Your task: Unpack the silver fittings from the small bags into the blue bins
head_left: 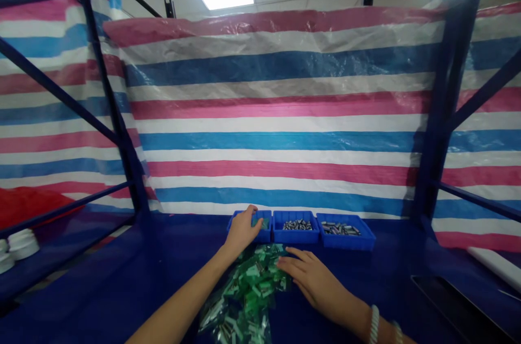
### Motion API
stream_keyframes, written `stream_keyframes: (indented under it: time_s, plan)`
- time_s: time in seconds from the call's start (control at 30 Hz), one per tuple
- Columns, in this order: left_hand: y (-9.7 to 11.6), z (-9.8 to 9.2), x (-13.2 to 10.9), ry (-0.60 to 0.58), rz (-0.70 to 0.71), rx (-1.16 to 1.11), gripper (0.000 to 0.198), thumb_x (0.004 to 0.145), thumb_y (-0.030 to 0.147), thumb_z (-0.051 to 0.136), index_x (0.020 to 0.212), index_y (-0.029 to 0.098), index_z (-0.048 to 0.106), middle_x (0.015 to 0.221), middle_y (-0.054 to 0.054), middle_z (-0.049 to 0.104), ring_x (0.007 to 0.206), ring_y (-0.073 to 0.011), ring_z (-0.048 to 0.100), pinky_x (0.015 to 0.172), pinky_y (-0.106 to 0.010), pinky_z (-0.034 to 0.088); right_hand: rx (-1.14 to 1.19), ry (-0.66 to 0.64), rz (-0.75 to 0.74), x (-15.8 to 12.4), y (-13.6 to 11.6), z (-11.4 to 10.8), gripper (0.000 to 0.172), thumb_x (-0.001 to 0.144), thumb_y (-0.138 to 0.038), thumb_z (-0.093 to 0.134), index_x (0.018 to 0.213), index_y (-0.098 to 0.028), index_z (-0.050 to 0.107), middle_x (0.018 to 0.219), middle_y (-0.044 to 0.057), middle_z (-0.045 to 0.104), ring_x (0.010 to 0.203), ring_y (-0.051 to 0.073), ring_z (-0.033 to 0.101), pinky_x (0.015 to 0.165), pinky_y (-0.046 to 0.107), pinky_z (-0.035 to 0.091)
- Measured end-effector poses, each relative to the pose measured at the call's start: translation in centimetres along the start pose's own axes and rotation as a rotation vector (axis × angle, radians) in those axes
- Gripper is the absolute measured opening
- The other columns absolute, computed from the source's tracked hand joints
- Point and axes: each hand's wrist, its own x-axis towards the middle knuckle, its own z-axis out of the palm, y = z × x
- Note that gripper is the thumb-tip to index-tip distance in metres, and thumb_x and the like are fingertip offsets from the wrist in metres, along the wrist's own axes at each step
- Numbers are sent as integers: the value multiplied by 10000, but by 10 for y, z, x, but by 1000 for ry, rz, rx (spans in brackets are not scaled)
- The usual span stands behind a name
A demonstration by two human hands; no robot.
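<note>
My left hand (243, 230) is over the near left part of the leftmost blue bin (266, 236), which has small green pieces (264, 223) inside. Its thumb and forefinger are apart and I see nothing held; the other fingers are partly hidden. Below it lies a heap of small clear plastic bags with green pieces (254, 284), stretching toward me. At the heap's right edge, my right hand (311, 279) rests with fingers stretched out, fingertips at the bags. A bracelet (373, 325) circles the right wrist.
The middle blue bin (296, 236) contains small metal parts (298, 224); the right bin (350, 243) has longer metal pins (341, 229). A dark flat device (459, 306) lies at right on the blue tabletop (171, 257). Blue rack posts (442, 116) and a striped sheet (277, 140) enclose the space.
</note>
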Motion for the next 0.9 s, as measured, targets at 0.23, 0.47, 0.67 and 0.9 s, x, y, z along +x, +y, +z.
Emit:
stream_keyframes:
  time_s: [0.23,0.47,0.67,0.9]
  plan:
    - [44,-10,-51,36,166,-244,173,825,217,538,991,213,587,980,-41,702,914,-195,665,849,-295,507,-33,200,-10,8,7,4,269,898,-79,469,1020,-228,657,931,66,699,973,237,608,901,436,443]
    - [57,1,-73,-201,-23,-735,209,765,321,655,910,182,597,820,-41,661,762,-180,650,664,-273,511,613,528,474,2,13,-14,182,834,-348,605,876,-174,633,750,43,648,695,198,645,594,280,516]
    - [66,12,-86,-406,-266,-1094,359,614,344,806,839,142,612,643,46,551,519,-79,531,566,-223,446,1057,567,686,4,10,-6,348,655,-422,784,829,-155,644,652,-11,612,561,125,581,475,204,437]
    - [64,16,-86,-274,-294,-1126,295,655,318,785,814,139,611,656,32,576,572,-87,541,583,-212,436,1308,369,802,2,3,-5,415,568,-387,843,857,-142,675,707,14,641,629,146,604,505,224,501]
